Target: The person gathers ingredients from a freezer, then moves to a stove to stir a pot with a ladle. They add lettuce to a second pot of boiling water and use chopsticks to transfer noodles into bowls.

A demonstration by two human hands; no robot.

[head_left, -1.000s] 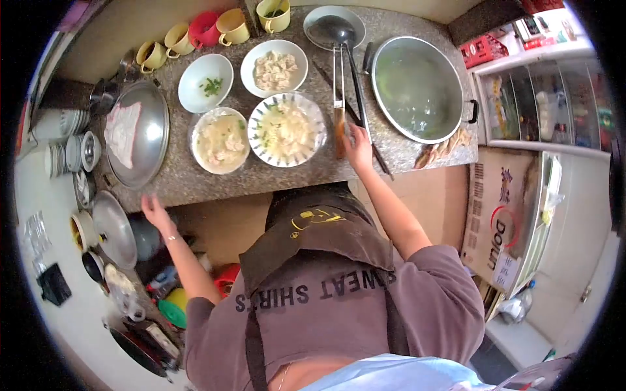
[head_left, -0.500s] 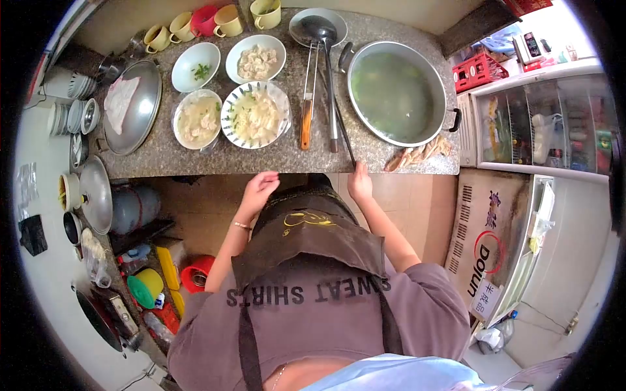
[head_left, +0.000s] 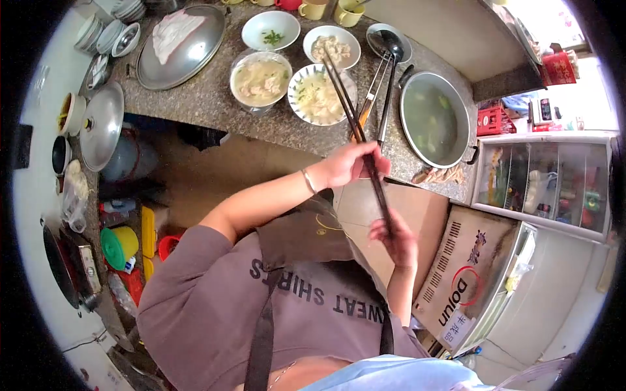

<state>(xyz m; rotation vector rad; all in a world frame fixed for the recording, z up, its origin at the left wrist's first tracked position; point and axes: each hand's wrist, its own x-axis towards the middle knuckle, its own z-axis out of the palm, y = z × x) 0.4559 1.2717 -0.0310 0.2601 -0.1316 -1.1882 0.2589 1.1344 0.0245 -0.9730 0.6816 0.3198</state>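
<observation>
A pair of long dark chopsticks [head_left: 373, 182] slants over the counter edge, tips above the bowl of pale dumplings [head_left: 331, 47]. My left hand [head_left: 352, 164], with a bracelet at the wrist, is closed around their middle. Around their lower end, the fingers of my right hand [head_left: 396, 242] are loosely curled. Below the tips stands a striped bowl of noodles and dumplings [head_left: 319, 96], with a soup bowl [head_left: 261, 79] to its left and a bowl of chopped greens [head_left: 270, 31] behind. A black ladle [head_left: 386, 85] and a wooden-handled tool [head_left: 369, 104] lie to the right.
A large pot of greenish liquid [head_left: 432, 120] stands right on the stone counter [head_left: 195, 107], with a twisted cloth [head_left: 438, 175] in front. A big metal lid [head_left: 186, 58] lies left. Cups line the back. A glass-door fridge [head_left: 548, 182] and carton [head_left: 464, 274] are at right.
The view has turned, shifting the counter. My left hand has moved right and closed on the chopsticks. The chopsticks have lifted off the counter, and my right hand is lower, nearer my body.
</observation>
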